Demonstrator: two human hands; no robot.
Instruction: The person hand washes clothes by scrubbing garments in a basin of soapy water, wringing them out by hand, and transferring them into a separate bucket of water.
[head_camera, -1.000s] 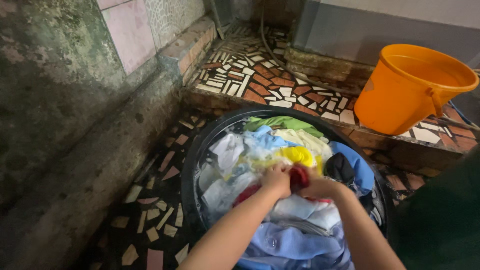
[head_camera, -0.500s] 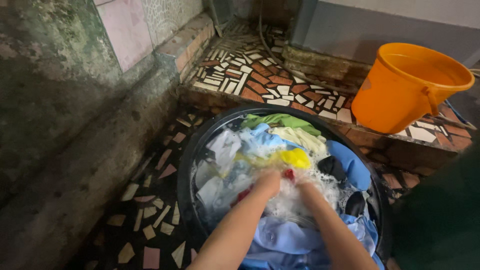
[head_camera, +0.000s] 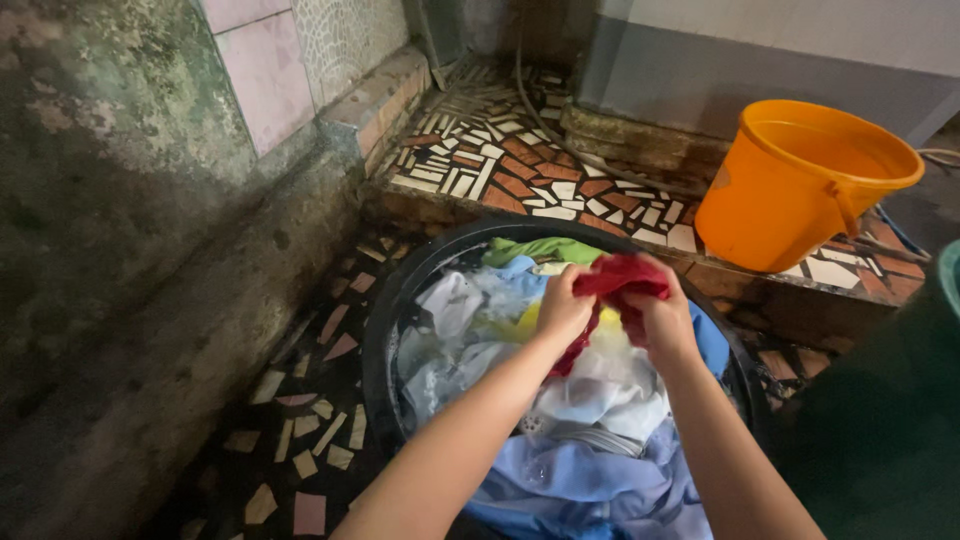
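A round black tub (head_camera: 385, 330) sits on a floor of broken-tile mosaic (head_camera: 300, 440), packed with wet laundry (head_camera: 600, 400): white, pale blue, yellow and green cloth in soft, crumpled folds, with a larger blue garment (head_camera: 590, 480) draped over the near rim. Above the tub, two bare hands hold a red cloth (head_camera: 625, 280). The left hand (head_camera: 562, 308) is closed in a fist around one bunched end, and the right hand (head_camera: 660, 320) is closed around the other, so the fabric is scrunched between them; a strip of it hangs down below the left hand toward the pile. Behind the tub, on a raised step tiled in white and rust-red shards (head_camera: 500, 160), stands a smooth orange plastic bucket (head_camera: 800, 190) with a handle; what it holds cannot be made out. To the left rises a rough, stained concrete wall (head_camera: 110, 200) with pink tiles (head_camera: 265, 75) above.
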